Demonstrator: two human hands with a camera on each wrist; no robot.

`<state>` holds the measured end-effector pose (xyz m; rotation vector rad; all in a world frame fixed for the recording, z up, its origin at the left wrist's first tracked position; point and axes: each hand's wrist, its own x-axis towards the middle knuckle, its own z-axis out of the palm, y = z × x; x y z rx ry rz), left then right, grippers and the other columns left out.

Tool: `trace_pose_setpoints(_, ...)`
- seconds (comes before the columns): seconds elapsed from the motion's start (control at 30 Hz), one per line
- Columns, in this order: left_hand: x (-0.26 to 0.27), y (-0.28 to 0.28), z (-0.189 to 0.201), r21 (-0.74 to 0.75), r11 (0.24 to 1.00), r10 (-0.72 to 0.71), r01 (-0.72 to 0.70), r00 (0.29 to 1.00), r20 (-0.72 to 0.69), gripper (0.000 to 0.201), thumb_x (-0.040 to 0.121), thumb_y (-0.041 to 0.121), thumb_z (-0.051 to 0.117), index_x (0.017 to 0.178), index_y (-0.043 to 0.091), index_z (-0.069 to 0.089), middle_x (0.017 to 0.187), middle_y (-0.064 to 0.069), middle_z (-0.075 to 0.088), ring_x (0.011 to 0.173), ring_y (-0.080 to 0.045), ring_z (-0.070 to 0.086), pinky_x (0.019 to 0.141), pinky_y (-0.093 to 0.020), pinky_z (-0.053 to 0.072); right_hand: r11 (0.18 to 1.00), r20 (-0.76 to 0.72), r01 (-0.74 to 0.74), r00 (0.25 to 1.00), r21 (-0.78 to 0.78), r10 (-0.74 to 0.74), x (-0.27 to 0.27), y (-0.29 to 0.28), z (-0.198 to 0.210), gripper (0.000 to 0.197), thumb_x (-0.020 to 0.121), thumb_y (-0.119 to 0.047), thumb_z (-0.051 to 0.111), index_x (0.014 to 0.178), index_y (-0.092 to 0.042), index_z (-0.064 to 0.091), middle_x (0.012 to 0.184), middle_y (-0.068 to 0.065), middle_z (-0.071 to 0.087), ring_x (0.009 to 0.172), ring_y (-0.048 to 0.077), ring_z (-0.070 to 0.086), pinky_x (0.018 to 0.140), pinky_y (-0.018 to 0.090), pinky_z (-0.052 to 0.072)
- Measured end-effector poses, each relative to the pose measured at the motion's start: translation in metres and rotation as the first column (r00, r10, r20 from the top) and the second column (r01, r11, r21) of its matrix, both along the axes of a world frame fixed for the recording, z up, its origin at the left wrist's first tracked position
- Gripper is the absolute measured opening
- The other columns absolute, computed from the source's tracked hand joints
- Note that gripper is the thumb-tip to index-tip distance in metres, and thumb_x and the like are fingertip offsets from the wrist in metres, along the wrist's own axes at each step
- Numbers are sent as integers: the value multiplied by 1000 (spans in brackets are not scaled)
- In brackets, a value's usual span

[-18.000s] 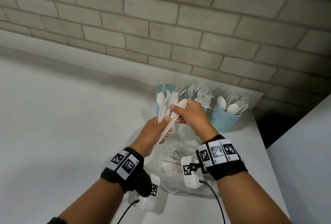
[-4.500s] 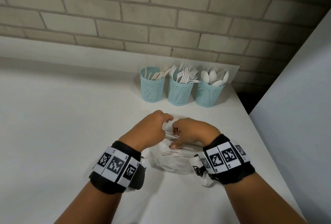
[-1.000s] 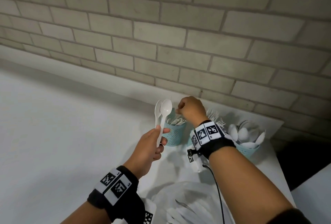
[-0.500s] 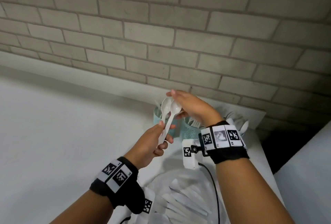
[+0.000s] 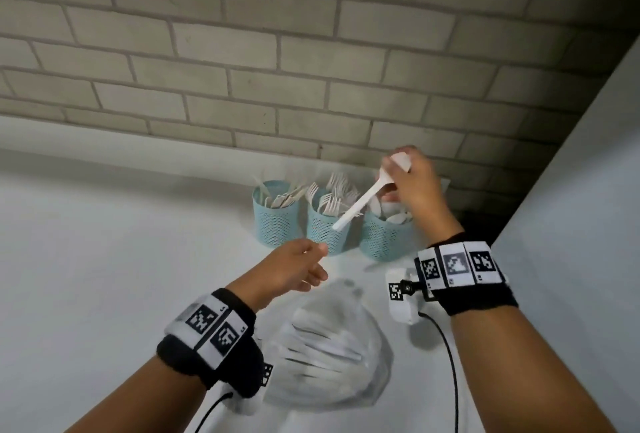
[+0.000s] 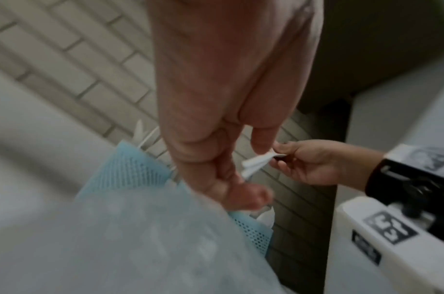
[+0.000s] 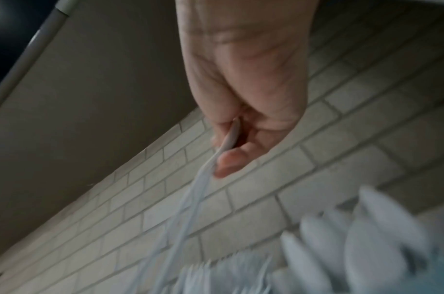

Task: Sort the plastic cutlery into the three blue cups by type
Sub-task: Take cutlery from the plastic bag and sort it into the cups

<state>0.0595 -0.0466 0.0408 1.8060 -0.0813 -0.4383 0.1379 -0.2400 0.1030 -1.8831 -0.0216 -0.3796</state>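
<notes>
Sorting looks well underway, not finished. Three blue cups stand in a row at frame centre, by the brick wall (image 5: 311,51): left cup (image 5: 276,221) holds what look like knives, middle cup (image 5: 323,230) is packed w/ forks, right cup (image 5: 382,236) has spoons.

Right hand (image 5: 414,186) is above the right cup, its grip pinching white spoons (image 5: 363,198) by the bowl end (looks like two, can't be sure), handles slanting down-left across the middle cup. They're not in a cup yet; judging by type, the right cup is where they belong.

Left hand (image 5: 292,268) hangs below the cups, mid-frame, fingers loosely curled, holding nothing.

Still to do: a clear plastic bag (image 5: 332,339) lies on the white table (image 5: 104,276) at lower centre w/ more white cutlery inside. Pieces too blurred to tell type or count, so several more rounds seem likely.
</notes>
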Motion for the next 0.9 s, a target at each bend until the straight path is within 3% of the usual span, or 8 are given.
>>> trace_pose_setpoints(0.1,-5,15,-4,360,930,-159,76,965,208,15,93,36,51,94,22,58,91,9,58,88,-9,53,80,-23,43,953,277,296,923,-68,-267,-1,-38,17,16,96,-26,50,102,-11,55,88,5,59,81,29,65,71,48,57)
trace_pose_setpoints(0.23,-15,25,-6,702,658,-414,274,910,33,4,85,47,58,83,44,59,116,4,48,114,-17,42,102,-38,38,855,427,447,849,-264,-312,-1,-52,10,27,98,-33,43,103,-10,57,87,9,64,78,25,61,68,33,49)
trace_pose_setpoints(0.47,-28,28,-16,764,575,-428,292,904,-23,20,84,33,65,103,27,68,106,8,46,94,-10,50,78,-20,37,666,257,369,929,-649,-265,20,-46,-56,32,98,-35,42,108,-13,63,90,24,61,88,38,56,71,35,41)
trace_pose_setpoints(0.63,-37,39,-24,793,554,-401,253,916,-12,42,84,28,67,123,25,52,123,4,47,113,-14,47,84,-19,33,423,92,197,962,-884,-256,19,-36,-68,37,98,-38,37,106,-16,66,107,16,64,106,32,43,85,37,35)
trace_pose_setpoints(0.73,-40,45,-29,770,602,-377,211,925,42,54,81,22,70,131,23,48,129,4,45,115,-14,48,89,-19,36,472,164,258,959,-843,-230,4,-17,-43,29,95,-25,44,116,-15,62,121,14,58,115,32,39,92,39,28)
trace_pose_setpoints(0.8,-42,49,-30,762,624,-375,173,922,98,58,81,18,70,133,22,46,130,3,44,114,-14,49,89,-17,36,672,221,240,968,-701,-116,-16,5,-26,24,92,-13,47,107,-12,66,111,11,64,104,26,52,85,32,37)
trace_pose_setpoints(0.87,-44,51,-30,752,642,-370,150,920,133,62,80,14,69,136,21,44,130,1,44,112,-15,51,86,-15,36,847,-4,-133,988,-515,153,-42,29,-17,22,89,-4,51,90,-15,70,90,2,68,72,3,61,67,19,44)
trace_pose_setpoints(0.9,-45,52,-30,749,646,-367,145,920,139,64,79,14,69,137,21,43,130,1,43,111,-15,51,84,-14,35,806,-200,-369,929,-462,311,-57,41,-18,23,88,-2,52,86,-16,70,82,-2,67,60,-3,59,61,17,45)
